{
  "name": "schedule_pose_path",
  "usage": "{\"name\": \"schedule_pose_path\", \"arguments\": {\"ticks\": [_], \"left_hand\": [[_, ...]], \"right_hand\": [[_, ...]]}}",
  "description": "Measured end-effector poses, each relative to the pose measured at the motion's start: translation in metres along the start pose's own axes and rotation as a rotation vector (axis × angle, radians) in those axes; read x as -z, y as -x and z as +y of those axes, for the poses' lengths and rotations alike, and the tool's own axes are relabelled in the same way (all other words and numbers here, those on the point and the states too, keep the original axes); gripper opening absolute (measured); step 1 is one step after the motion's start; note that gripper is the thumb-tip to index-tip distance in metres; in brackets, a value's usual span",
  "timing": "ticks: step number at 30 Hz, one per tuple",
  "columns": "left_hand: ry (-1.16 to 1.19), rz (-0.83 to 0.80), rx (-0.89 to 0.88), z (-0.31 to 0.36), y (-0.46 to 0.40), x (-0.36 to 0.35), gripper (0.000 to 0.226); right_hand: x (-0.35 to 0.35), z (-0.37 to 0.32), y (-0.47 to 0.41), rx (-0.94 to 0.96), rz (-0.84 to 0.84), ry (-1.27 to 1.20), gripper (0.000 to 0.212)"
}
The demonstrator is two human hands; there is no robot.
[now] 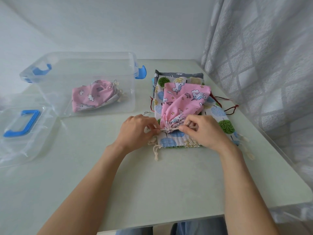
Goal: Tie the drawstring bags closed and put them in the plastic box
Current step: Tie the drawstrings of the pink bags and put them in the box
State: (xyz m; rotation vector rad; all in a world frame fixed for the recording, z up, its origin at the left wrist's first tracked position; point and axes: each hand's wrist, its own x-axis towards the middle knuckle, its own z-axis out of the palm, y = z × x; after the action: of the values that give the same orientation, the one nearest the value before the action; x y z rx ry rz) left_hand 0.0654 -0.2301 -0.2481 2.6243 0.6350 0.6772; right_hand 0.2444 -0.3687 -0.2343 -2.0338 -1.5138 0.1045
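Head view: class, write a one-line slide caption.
Left hand and right hand pull the pink bag's drawstring tight; another lies in the plastic box.

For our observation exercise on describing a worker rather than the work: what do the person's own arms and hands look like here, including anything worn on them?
Both forearms are bare up to the frame's bottom edge, with no sleeve in view. The left hand and right hand wear no gloves, and no ring, watch or bracelet shows. The fingernails look short and plain, as far as can be seen.

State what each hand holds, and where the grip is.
Both hands, left hand and right hand, pinch the pink bag's drawstring, one each side of its gathered mouth.
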Motion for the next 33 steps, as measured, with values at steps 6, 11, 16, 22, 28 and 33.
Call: {"name": "schedule_pose_path", "arguments": {"ticks": [6,11,16,22,28,33], "left_hand": [[0.059,-0.003,0.01,0.001,0.0,-0.003,0.008],[0.064,-0.019,0.01,0.003,-0.001,-0.006,0.01],[0.076,-0.091,-0.009,0.006,-0.001,-0.003,0.012],[0.348,-0.268,0.056,0.017,0.001,0.018,0.02],[0.524,-0.458,0.123,0.013,0.004,0.033,0.022],[0.869,-0.332,0.098,0.021,0.006,0.038,0.011]], "right_hand": [[0.015,-0.011,0.004,-0.001,-0.036,-0.399,0.029],[0.014,-0.031,0.001,-0.074,-0.147,-0.758,0.03],[0.001,-0.044,-0.006,-0.094,-0.171,-0.878,0.026],[-0.015,-0.031,-0.011,-0.082,-0.107,-0.558,0.014],[-0.014,-0.024,-0.009,-0.109,-0.183,-0.478,0.015],[-0.015,-0.021,-0.009,-0.115,-0.194,-0.443,0.013]]}}
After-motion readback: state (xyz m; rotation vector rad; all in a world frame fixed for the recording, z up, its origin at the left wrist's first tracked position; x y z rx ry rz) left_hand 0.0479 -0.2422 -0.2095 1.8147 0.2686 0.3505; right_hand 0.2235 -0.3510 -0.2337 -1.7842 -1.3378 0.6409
